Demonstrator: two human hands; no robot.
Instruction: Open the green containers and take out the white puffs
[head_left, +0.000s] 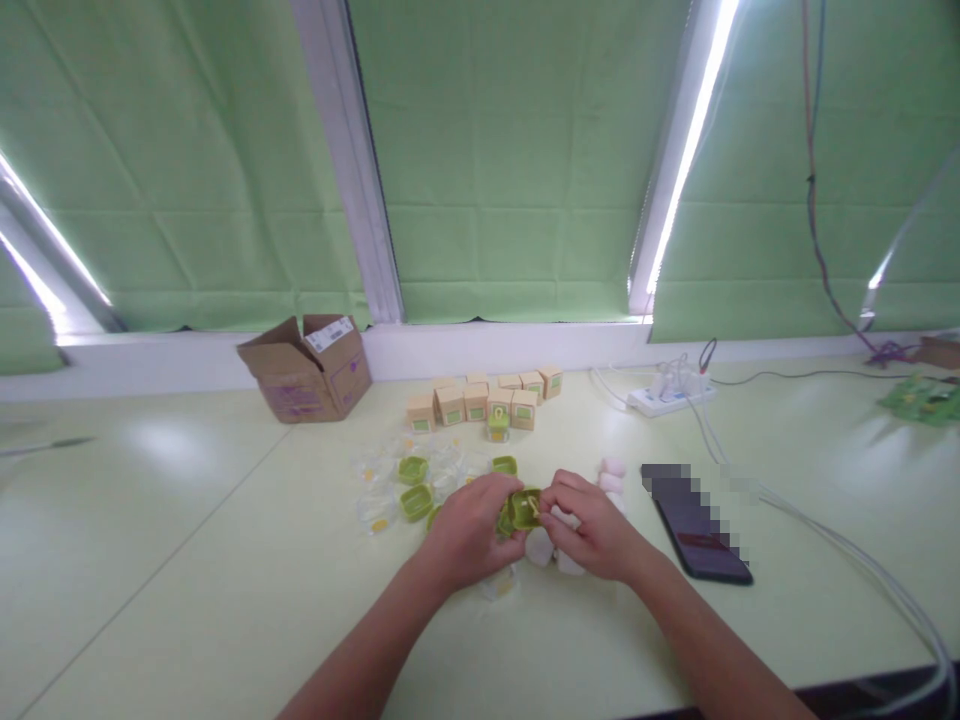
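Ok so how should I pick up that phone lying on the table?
Grip the phone by its two long edges, coming from above with the right hand, which is nearest. It lies flat and face up on the table, so only its thin sides offer a hold, and its right side looks unobstructed.

A pale green counter (187, 560) carries an open cardboard box (307, 368) at ten o'clock and a row of small tan boxes (480, 398) at twelve. Green lids (415, 487) among clear packets lie mid-counter, a phone (701, 525) at three, a power strip (670, 397) at two.
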